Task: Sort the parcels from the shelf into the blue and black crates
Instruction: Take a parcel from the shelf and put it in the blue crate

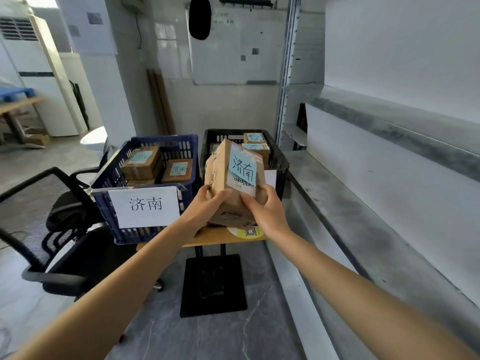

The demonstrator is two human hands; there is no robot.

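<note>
You hold a brown cardboard parcel (225,175) in both hands at the centre of the frame. It is tilted, in front of the black crate (280,158) and above the near edge of the small wooden table (220,237). Your left hand (205,207) clasps its lower left side, thumb lying across the front face. Your right hand (266,213) grips the lower right corner, thumb pressed on the front.

A blue note (242,166) stuck to the parcel's face reads 济南. Left of centre, the blue crate (109,175) sits just beside the black one, and a white paper sign (145,206) on its near wall bears the same two characters. Several noted boxes (142,162) lie inside it, and more boxes with blue notes (255,148) lie in the black crate.

The grey shelf (363,203) runs along the right of the frame. A black mesh chair (39,203) stands at lower left.
</note>
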